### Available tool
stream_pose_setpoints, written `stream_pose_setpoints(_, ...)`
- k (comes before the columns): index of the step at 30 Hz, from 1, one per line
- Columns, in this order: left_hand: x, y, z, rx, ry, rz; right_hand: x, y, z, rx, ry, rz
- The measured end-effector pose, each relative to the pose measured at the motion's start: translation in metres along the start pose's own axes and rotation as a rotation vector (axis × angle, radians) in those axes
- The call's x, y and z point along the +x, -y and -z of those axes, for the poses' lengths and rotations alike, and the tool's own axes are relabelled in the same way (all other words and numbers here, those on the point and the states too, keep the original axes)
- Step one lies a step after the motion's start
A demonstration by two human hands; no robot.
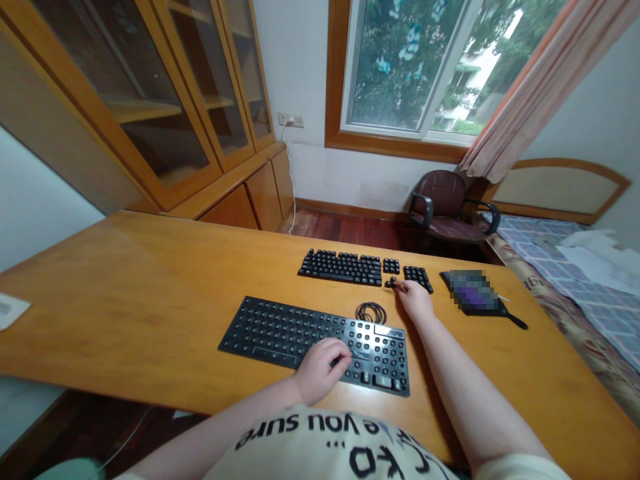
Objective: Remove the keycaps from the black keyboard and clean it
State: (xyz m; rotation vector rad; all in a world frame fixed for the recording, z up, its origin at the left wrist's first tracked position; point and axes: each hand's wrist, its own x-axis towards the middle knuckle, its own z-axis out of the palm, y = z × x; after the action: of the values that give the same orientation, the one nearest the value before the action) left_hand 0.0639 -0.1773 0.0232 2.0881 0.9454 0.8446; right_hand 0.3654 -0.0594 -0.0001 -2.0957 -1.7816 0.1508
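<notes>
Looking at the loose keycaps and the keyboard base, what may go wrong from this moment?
The loose keycaps lie close to the far edge of the desk, so a push might send some over it. The right hand is right among them and could disturb the neat layout. The left hand is over the keyboard base, which might slide if that hand pushes.

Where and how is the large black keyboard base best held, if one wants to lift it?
Probably grip the keyboard base by its two short ends, one hand from each side. It lies flat on the desk, long and thin, with raised key seats over much of its top, so the edges seem safer. The left hand is over its near edge.
</notes>
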Motion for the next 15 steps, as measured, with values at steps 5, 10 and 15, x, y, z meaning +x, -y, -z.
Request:
stream_pose_setpoints(5, -0.0008, 0.0012, -0.0003, -0.003, 0.007, -0.003, 0.0024, -0.0030, -0.0012, 0.023, -0.046, 0.010)
stream_pose_setpoints(10, -0.0013, 0.0016, -0.0012, 0.002, 0.005, -0.004, 0.0034, -0.0016, 0.0002, 0.045, -0.061, 0.082)
stream_pose_setpoints(15, -0.0004, 0.0019, -0.0014, 0.012, 0.013, -0.005, -0.0058, 0.0060, 0.0003, 0.046, -0.064, 0.205)
